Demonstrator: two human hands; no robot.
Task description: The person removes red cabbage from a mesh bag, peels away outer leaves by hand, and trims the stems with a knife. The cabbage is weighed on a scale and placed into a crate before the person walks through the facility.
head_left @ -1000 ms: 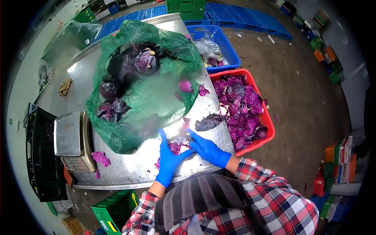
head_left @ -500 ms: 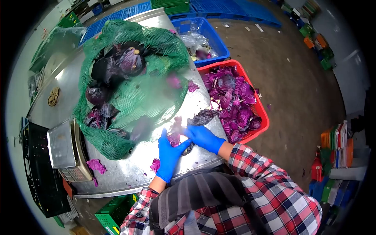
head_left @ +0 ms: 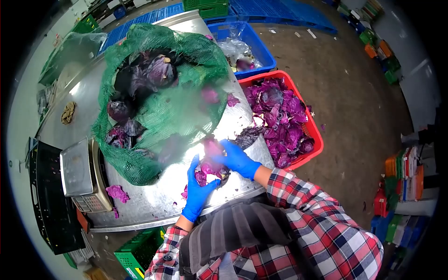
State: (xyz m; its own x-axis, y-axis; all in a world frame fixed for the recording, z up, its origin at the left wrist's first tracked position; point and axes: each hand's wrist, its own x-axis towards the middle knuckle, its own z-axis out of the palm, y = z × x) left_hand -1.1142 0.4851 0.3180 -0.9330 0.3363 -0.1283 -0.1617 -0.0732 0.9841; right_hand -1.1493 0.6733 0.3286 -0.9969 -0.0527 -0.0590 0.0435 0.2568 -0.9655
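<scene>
Near the front edge of the steel table, my left hand [head_left: 196,195], in a blue glove, grips a red cabbage [head_left: 203,176] from the side, its fingers round it. The cabbage shows purple layers and a whitish cut patch. My right hand [head_left: 239,161], also gloved in blue, pinches a purple cabbage leaf [head_left: 213,146] at the top of the head; this leaf is blurred. Dark outer leaves [head_left: 248,136] lie just beyond my right hand. Ahead of both hands spreads a green mesh bag [head_left: 175,109], opened out, with several dark red cabbages [head_left: 161,72] in it.
On the right, a red crate [head_left: 318,148] full of purple leaves touches the table [head_left: 161,200]. Behind it stands a blue crate [head_left: 265,53] with clear plastic and scraps. A scale [head_left: 78,172] is at the left, with a loose leaf [head_left: 116,192] beside it.
My right hand has lifted slightly and the leaf in it stands out from the head. More of the cabbage's purple side shows in my left hand. The whole view has shifted a little.
</scene>
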